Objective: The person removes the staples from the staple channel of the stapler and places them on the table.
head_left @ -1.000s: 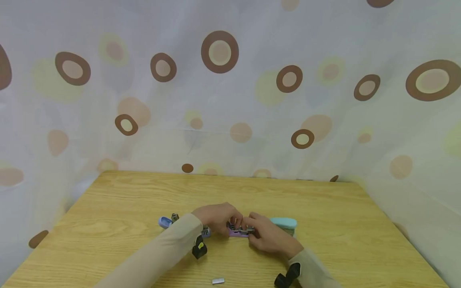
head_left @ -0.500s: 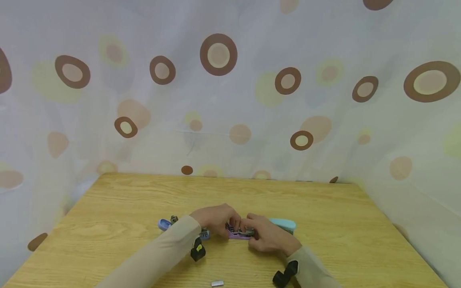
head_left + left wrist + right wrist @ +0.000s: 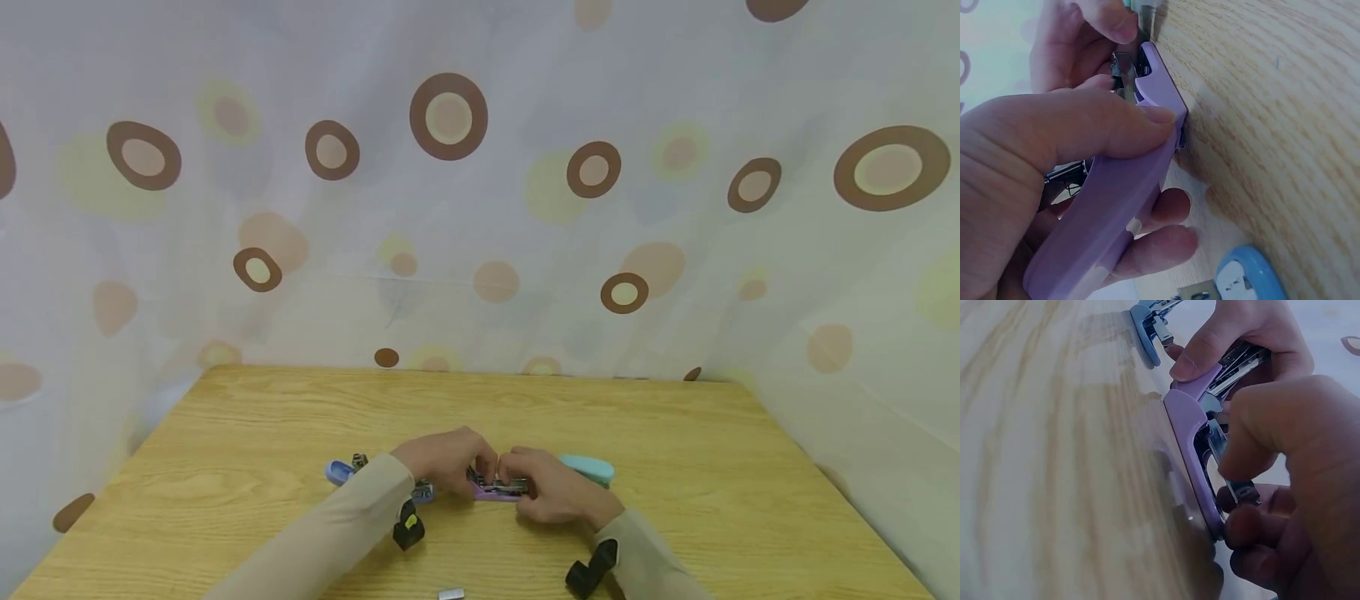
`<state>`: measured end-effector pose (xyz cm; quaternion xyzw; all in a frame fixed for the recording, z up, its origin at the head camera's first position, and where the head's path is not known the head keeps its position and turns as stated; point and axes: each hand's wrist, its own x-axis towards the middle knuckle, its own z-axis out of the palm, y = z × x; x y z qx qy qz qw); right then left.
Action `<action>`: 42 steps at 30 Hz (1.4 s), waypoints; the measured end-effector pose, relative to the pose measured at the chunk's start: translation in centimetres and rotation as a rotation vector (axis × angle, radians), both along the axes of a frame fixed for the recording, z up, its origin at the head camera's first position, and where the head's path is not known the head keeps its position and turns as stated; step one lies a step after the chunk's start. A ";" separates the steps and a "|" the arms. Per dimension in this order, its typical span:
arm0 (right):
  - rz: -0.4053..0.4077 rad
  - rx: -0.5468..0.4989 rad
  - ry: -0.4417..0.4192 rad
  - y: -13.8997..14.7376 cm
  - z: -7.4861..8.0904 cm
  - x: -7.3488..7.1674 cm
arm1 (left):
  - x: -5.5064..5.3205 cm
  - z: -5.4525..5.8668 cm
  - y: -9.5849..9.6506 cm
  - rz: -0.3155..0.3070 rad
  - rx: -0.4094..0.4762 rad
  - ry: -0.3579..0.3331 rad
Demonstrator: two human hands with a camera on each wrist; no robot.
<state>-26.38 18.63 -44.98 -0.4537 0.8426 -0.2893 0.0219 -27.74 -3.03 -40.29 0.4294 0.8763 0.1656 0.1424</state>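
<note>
Yellowish wood-grain tbl (image 3: pixel 675 467). L side: blue plastic stapler (image 3: pixel 339 472), metal pts exposed, partly hid. R: turquoise rounded plastic obj (image 3: pixel 589 467). Nr front: sm. silvery rectangular strip (image 3: pixel 451 594). Bkgd: whitish sheet (image 3: pixel 480 208) w/ brown rings, peach + yellow spots.

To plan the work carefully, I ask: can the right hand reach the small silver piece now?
Probably yes: only bare table shows between the right hand and the small silver piece, though that hand is busy at the purple stapler.
</note>
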 end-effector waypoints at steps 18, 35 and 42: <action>-0.051 -0.183 -0.057 0.8 -0.2 0.9 | 0.7 0.3 0.1 0.012 -0.003 -0.016; -0.147 -0.260 0.055 1.6 0.2 2.7 | 0.5 -0.2 -0.1 0.018 0.035 0.057; -0.163 -0.265 0.067 1.8 0.3 3.0 | 0.5 0.0 -0.2 0.026 0.023 0.104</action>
